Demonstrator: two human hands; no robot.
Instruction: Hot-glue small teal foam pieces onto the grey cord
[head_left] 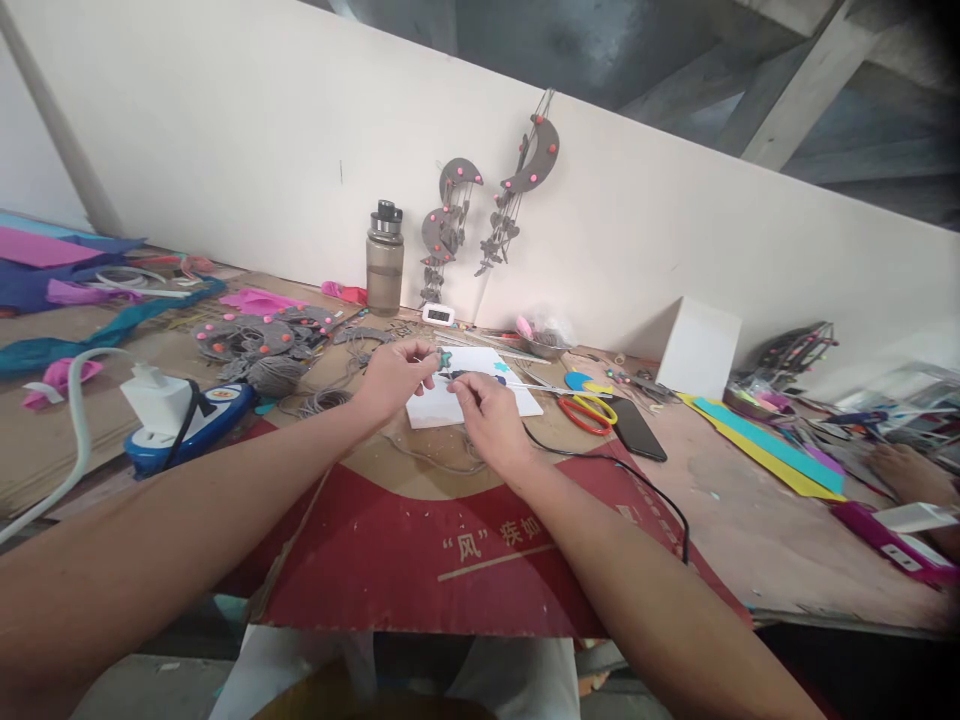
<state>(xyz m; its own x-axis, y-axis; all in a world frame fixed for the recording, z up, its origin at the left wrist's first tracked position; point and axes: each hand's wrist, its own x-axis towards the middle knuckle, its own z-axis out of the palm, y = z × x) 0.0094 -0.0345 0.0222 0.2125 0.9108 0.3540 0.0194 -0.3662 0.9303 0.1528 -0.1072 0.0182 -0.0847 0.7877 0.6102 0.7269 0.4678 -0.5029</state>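
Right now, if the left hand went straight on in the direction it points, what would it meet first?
Probably the glue gun held by the right hand, just beyond the left hand with its small green piece; one view leaves the depth unclear.

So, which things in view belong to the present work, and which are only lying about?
Apparently in use: small green piece, in left hand; dark blue tool, in right hand; white board below.

Probably just lying about: bottle; phone; small white clock.

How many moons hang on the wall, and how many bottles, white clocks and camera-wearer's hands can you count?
Hanging moons: 3
Bottle: 1
White clock: 1
Wearer's hands, left hand and right hand: 2
Total: 7
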